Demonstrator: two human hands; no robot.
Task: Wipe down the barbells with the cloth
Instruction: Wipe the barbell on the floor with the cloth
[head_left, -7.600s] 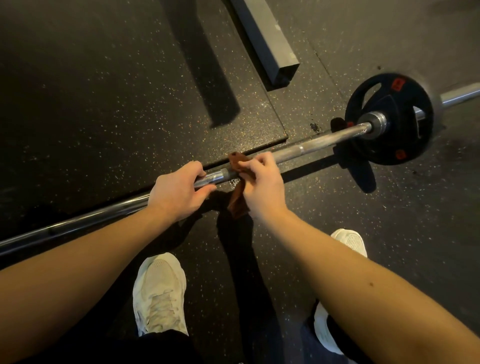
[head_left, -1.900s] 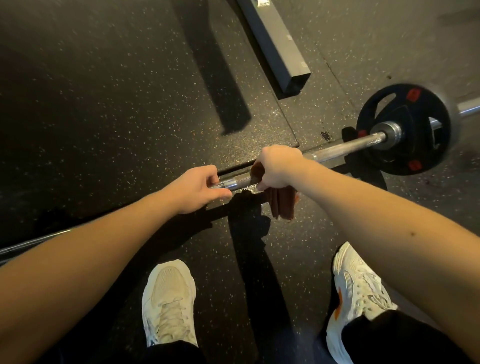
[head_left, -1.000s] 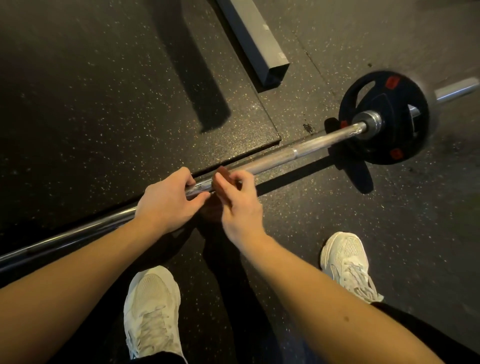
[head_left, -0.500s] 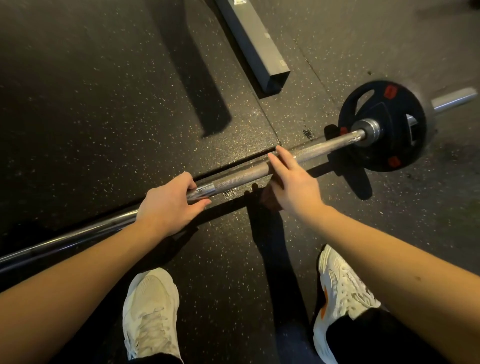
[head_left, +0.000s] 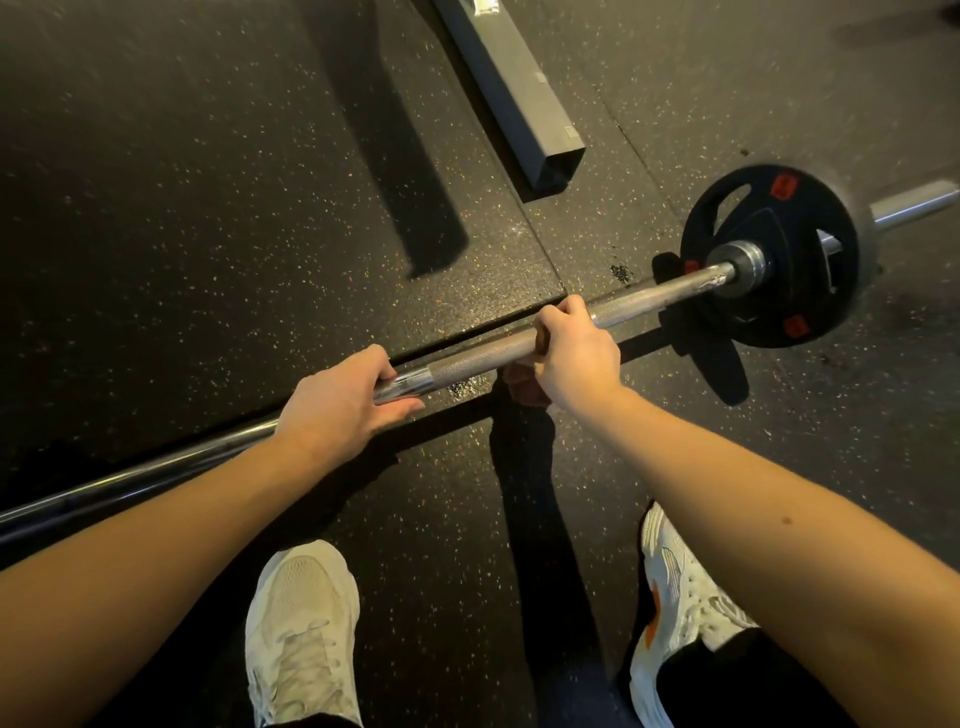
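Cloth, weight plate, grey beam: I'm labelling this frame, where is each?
cloth (head_left: 522, 384), head view, fold hanging below the right hand (head_left: 576, 358)
weight plate (head_left: 769, 218), head view, black face above the hub
grey beam (head_left: 530, 98), head view, lighter top face

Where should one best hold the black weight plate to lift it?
Probably take the weight plate by the cut-out slots near its rim, where fingers can hook through. It stands upright on the barbell, so come from above, at its top edge.
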